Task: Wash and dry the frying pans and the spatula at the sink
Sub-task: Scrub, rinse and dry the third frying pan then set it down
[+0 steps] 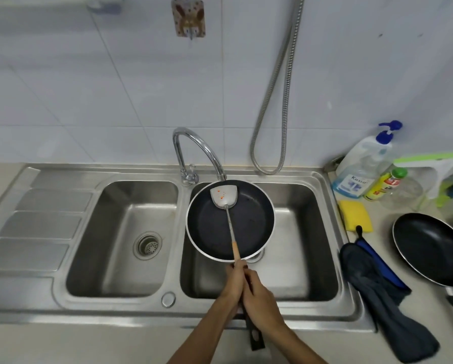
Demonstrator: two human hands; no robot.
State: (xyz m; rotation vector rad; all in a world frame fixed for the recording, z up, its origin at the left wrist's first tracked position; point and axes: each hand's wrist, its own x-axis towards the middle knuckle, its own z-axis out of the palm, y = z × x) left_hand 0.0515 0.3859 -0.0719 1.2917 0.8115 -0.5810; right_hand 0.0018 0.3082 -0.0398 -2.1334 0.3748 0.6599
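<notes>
left hand (234, 281) and right hand (259, 298) seemingly gripping frying pan (246, 227) with spatula (224, 197) over sink (312, 232), faucet (201, 151) just behind

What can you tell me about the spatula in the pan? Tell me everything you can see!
The spatula has a flat, pale metal-looking blade with orange-red specks on it, a thin metal shaft and a light wooden handle. Its blade rests on the far side of the black frying pan, which is held over the right basin of the sink, just under the tap. The handle slants back to the person's hands; the left hand seems to hold it.
</notes>
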